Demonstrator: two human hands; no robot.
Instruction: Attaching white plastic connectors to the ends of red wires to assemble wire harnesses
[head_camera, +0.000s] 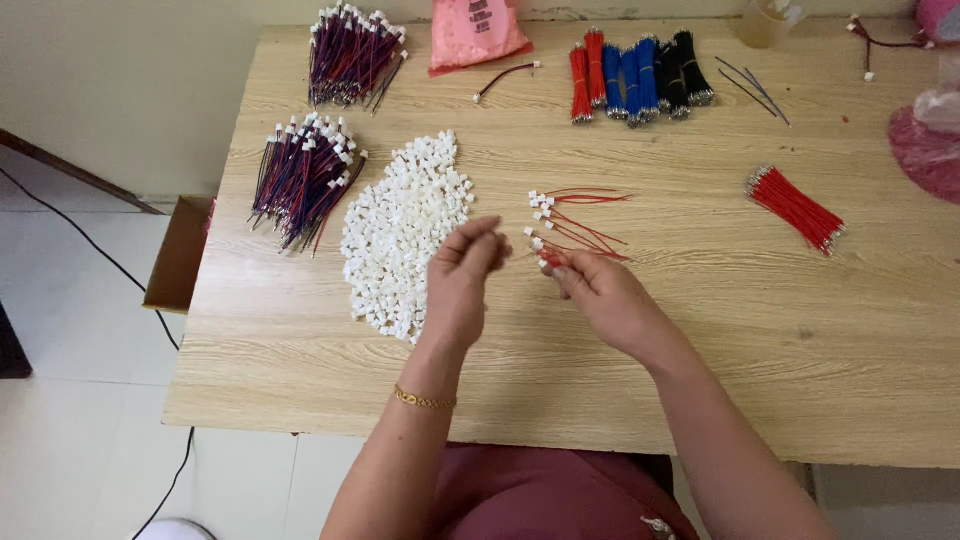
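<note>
Red wire (553, 262), seemingly in right hand (605, 298)

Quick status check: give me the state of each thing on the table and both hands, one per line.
left hand: raised, fingertips pinched, contents unclear
right hand: pinching a red wire end
red wires with white connectors: loose, fanned out
white connectors: heaped pile
bare red wires: bundled
pink bag: lying flat

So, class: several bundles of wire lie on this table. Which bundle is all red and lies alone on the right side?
The loose red wire bundle lying slantwise at the right, apart from the tied row of red, blue and black bundles at the back.
</note>
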